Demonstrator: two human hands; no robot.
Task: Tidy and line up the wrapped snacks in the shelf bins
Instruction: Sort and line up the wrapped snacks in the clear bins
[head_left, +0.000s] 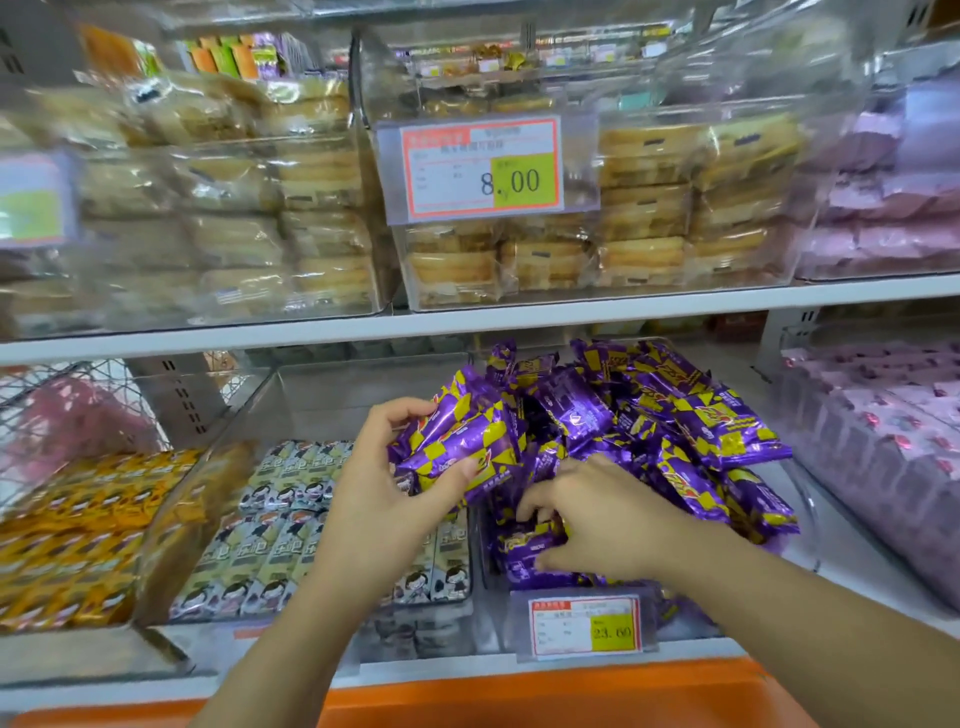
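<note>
left hand (387, 470) grip: holding purple snack stack (460, 441) | right hand (592, 519) grip: fingers narrowed onto purple packs (524, 551) in bin

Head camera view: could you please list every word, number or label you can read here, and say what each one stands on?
"8.00": upper price tag on the clear bin of pale cakes.
"23.60": lower price tag on the front of the purple snack bin; the last digit is soft.
Small print on both tags: too blurred to read.
Purple wrappers: yellow lettering, not legible.
Cream wrappers: large characters, too blurred to read.
Left tag: unreadable.
</note>
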